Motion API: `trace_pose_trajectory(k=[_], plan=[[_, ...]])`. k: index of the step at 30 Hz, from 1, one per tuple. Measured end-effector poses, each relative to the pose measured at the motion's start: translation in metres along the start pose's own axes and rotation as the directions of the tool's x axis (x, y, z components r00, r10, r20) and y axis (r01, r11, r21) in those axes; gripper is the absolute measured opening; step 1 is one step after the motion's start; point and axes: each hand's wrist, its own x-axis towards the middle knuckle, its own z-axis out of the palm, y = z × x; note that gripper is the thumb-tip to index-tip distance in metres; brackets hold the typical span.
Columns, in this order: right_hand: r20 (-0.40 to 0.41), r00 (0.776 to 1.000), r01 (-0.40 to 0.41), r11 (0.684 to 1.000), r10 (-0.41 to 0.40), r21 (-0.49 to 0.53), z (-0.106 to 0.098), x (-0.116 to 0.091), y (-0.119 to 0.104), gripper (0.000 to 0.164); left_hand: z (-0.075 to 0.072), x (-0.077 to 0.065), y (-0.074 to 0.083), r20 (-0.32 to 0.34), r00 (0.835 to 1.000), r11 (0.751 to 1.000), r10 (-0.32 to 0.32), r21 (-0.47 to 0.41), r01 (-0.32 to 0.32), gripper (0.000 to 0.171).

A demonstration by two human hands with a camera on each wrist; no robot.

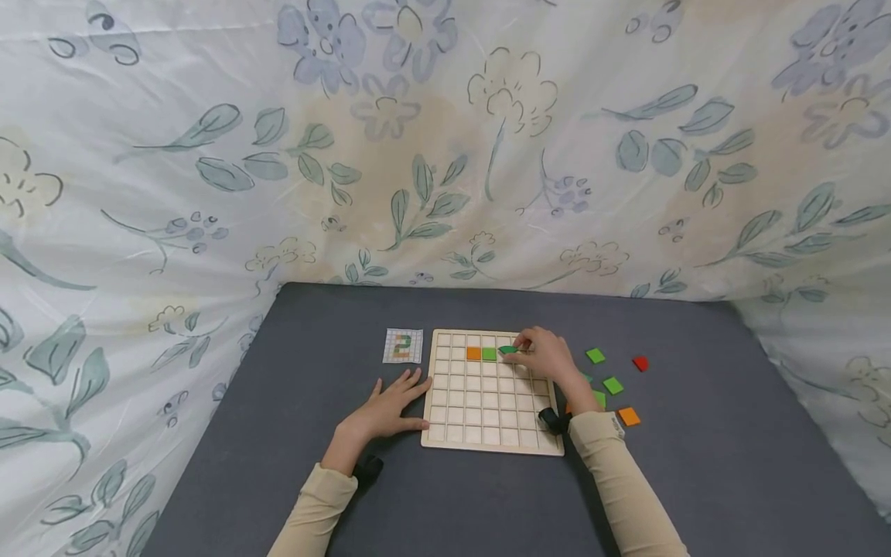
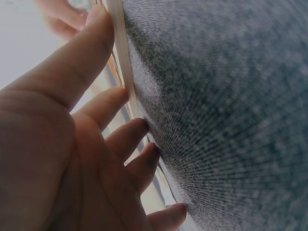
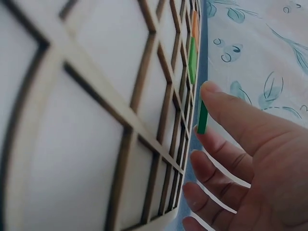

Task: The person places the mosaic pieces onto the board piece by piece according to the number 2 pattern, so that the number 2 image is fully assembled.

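Note:
My right hand [image 1: 547, 356] pinches a dark green tile [image 3: 202, 117] between thumb and index finger, just above the upper right part of a wooden grid board [image 1: 480, 437]. An orange tile [image 1: 473, 353] and a light green tile [image 1: 489, 354] lie side by side in the board's second row, left of the held tile. At the board's left edge my left hand [image 1: 387, 408] rests with spread fingers, thumb and fingertips touching the frame. The left wrist view shows those fingers [image 2: 127, 137] along the wooden edge.
A small pattern card [image 1: 402, 346] lies on the dark grey table [image 1: 334, 325], left of the board. To the right are scattered light green tiles [image 1: 613, 385], a red piece [image 1: 641, 363] and an orange tile [image 1: 629, 416]; my right forearm partly hides others. A floral curtain [image 1: 445, 155] hangs behind.

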Motion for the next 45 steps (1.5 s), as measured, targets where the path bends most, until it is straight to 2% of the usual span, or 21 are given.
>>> trace_pose_trajectory(k=[6,19,24,32,39,45], plan=[[-0.015,1.000,0.026,0.999,-0.027,-0.034,0.004,0.000,0.001,0.031,-0.002,-0.001,0.002,0.013,1.000,1.000,-0.002,0.008,0.002,0.076],[-0.019,0.999,0.049,0.998,-0.049,-0.035,0.004,-0.002,-0.002,0.031,-0.002,0.000,0.002,0.009,1.000,1.000,-0.013,0.008,0.013,0.076],[0.003,0.997,0.075,0.997,-0.075,0.002,0.001,0.000,0.003,0.028,-0.002,0.000,0.001,0.011,1.000,1.000,-0.011,0.006,0.011,0.076],[0.064,0.976,0.201,0.974,-0.208,0.110,0.001,0.005,0.008,0.026,0.001,0.001,-0.001,0.013,1.000,1.000,-0.020,0.010,0.019,0.077],[0.080,0.969,0.219,0.964,-0.233,0.149,0.002,0.005,0.007,0.027,0.004,0.002,-0.004,0.009,1.000,1.000,-0.017,0.009,0.016,0.077],[0.084,0.971,0.207,0.965,-0.222,0.159,0.002,0.005,0.005,0.025,0.003,0.002,-0.004,0.008,1.000,1.000,-0.014,0.012,0.014,0.077]])
